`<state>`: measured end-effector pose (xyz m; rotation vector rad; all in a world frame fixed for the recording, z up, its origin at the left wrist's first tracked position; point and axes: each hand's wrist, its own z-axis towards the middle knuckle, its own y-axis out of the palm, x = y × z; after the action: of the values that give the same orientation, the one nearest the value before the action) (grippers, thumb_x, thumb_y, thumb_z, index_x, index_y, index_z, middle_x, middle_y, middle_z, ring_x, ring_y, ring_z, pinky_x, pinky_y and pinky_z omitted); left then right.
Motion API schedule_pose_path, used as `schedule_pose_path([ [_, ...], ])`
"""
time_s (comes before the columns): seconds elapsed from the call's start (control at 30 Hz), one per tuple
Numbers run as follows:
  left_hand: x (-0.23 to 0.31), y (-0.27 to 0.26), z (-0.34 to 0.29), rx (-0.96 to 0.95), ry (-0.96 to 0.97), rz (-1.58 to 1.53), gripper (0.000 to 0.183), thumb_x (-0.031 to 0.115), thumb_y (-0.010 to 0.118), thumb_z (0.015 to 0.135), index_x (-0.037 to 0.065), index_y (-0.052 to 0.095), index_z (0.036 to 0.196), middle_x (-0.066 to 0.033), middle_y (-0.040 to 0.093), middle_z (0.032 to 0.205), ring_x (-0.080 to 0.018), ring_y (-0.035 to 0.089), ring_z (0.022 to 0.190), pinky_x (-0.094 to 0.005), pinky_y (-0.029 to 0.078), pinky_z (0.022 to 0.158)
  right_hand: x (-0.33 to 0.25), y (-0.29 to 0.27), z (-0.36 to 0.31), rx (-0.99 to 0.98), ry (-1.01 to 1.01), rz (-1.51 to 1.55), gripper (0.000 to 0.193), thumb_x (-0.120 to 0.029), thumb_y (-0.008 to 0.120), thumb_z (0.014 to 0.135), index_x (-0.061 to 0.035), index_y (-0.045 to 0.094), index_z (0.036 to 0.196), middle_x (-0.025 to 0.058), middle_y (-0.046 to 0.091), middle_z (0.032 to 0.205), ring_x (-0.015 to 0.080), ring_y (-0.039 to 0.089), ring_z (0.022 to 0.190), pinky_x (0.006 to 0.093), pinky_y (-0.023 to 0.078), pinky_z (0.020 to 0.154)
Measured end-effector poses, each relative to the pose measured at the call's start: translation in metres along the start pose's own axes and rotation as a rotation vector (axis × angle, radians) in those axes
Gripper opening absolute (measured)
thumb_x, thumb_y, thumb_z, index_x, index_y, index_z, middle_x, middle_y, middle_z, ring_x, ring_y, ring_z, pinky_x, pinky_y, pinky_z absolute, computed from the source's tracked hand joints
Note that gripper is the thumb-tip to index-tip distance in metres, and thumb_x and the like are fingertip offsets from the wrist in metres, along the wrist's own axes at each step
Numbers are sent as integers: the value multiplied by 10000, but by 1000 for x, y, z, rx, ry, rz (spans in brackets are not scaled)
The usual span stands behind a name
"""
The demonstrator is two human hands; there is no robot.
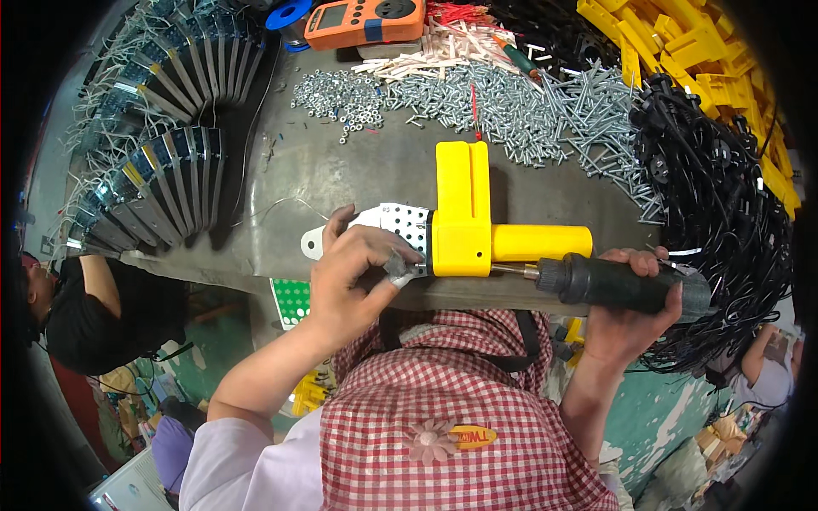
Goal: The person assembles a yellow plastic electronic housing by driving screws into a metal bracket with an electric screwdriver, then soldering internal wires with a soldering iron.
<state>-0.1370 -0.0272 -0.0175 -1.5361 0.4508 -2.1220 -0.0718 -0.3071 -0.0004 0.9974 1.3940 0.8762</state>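
In the middle of the bench lies a yellow plastic housing point(463, 243) with an upright block and a round yellow handle point(545, 243) pointing right. A perforated silvery metal plate point(400, 220) with a rounded tab sticks out of its left side. My left hand point(349, 264) is closed over that plate beside the housing, with a grey wrap on a fingertip; the fingers partly hide the plate. My right hand point(618, 328) wraps round a dark power screwdriver point(613, 285), held level below the handle. Its bit points left and meets the housing's lower right edge.
Screws point(511, 115) and nuts point(341, 98) are heaped behind the housing, below an orange multimeter point(365, 21). Metal plates with wires point(162, 187) stand in rows at left. Black cables point(699, 187) and yellow housings point(690, 43) crowd the right. A person point(111, 298) is at far left.
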Motion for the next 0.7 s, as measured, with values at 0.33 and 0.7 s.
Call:
schedule_pose_path([
  [0.33, 4, -6, 1, -35, 80, 190, 229, 64, 668, 643, 82, 603, 862, -58, 517, 923, -305, 477, 976, -553, 317, 976, 9, 15, -9, 29, 0, -52, 338, -271, 557, 828, -93, 430, 1085, 25, 466, 835, 172, 484, 839, 385, 388, 901],
  [0.7, 2, -2, 7, -52, 121, 201, 199, 104, 636, 634, 85, 603, 829, -58, 517, 789, -276, 499, 814, -548, 291, 982, 12, 19, -8, 58, -41, -60, 351, -262, 579, 815, -82, 467, 1094, 16, 526, 838, 156, 509, 864, 373, 402, 885],
])
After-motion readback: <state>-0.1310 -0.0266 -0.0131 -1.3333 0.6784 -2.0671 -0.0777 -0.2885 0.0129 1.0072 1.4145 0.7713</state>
